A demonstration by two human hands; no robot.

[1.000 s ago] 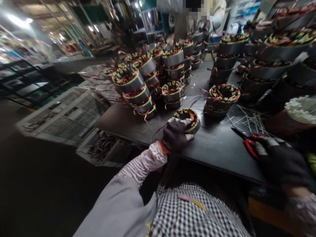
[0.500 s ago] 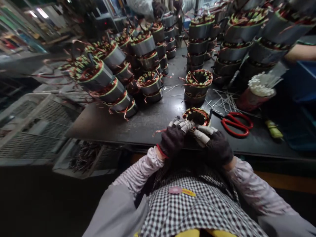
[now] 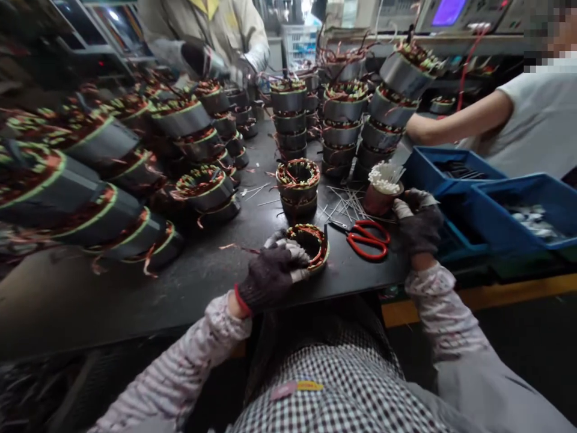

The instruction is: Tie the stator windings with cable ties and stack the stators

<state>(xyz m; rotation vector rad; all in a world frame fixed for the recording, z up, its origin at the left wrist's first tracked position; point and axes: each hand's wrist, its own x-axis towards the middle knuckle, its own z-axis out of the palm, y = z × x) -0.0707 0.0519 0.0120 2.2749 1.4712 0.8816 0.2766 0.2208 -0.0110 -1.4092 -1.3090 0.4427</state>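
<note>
Near the front edge of the worktop [image 3: 252, 240], a small ring [image 3: 324, 255] with copper wire inside sits close to the person. The left hand [image 3: 277, 267], in a dark glove with pale fingertips, has its fingers bent over the ring's left side and holds it. The right hand [image 3: 419, 222] is off to the right, beside a reddish cup [image 3: 379, 200] full of white sticks [image 3: 383, 176]. Its fingers are partly curled, but I can't tell if it has hold of anything. Scissors [image 3: 367, 240] with red handles lie between the ring and the right hand. Thin loose sticks [image 3: 345, 205] are spread out behind them. Just behind the ring is a short stack [image 3: 298, 195] of more rings. A blue bin [image 3: 527, 237] stands to the right of the right hand.
</note>
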